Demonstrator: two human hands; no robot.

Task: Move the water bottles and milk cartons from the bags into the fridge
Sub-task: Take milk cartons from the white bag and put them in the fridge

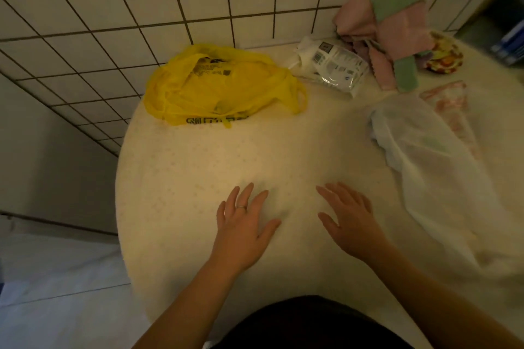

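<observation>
A crumpled yellow plastic bag lies flat at the back left of the round cream table, near the tiled wall. A translucent white plastic bag lies spread along the table's right side. Both look slack; no bottle or carton shows in them. My left hand, with a ring on it, hovers over or rests on the table near its front, fingers straight and spread. My right hand is beside it, also flat with fingers spread. Neither hand holds anything. No fridge is in view.
A white pack of wipes lies at the back of the table. A heap of pink and green cloths leans on the wall, with a flowered dish and a pink patterned wrapper at the right. Floor lies to the left.
</observation>
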